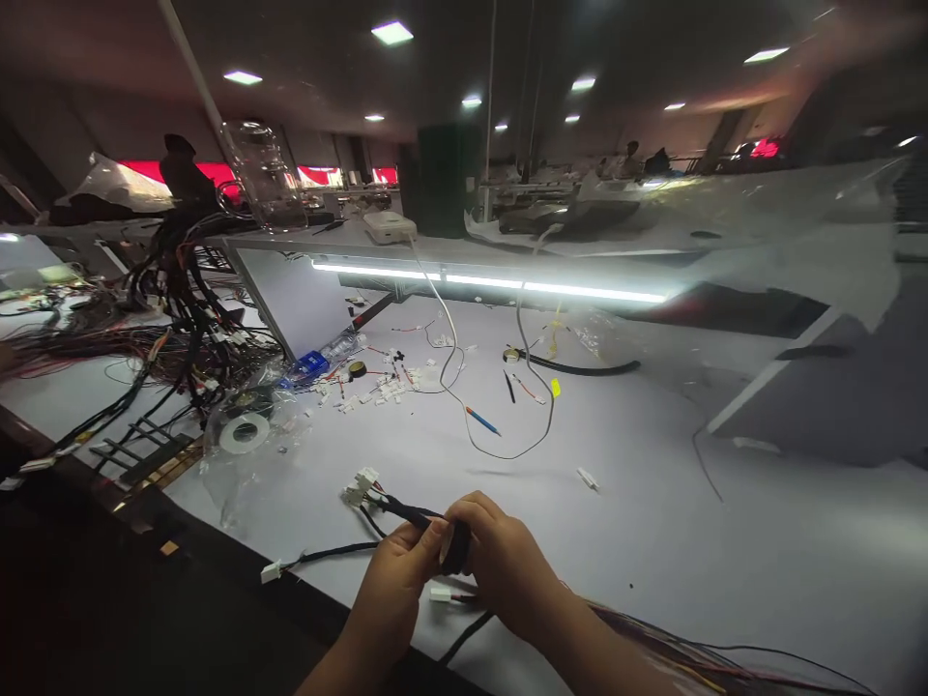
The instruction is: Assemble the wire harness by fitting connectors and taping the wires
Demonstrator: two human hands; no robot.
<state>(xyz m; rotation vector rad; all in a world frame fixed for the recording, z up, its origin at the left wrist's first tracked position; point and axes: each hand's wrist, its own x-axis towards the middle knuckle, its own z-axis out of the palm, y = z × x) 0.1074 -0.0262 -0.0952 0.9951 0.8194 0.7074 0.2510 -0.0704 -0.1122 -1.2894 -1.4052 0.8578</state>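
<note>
Near the table's front edge, my left hand pinches a black-wrapped wire harness, its thumb on top. White connectors end the harness at the upper left, and another white connector lies on a branch further left. My right hand has its fingers wrapped round a black tape roll, which touches the harness beside my left fingertips. Below the hands sits a white connector on a dark wire. Loose wires run out to the lower right under my right forearm.
On the white table lie a blue pen, a white cable, scattered small connectors and a single connector. A plastic bag with a white ring is at left, near hanging wire bundles. A lit shelf spans the back.
</note>
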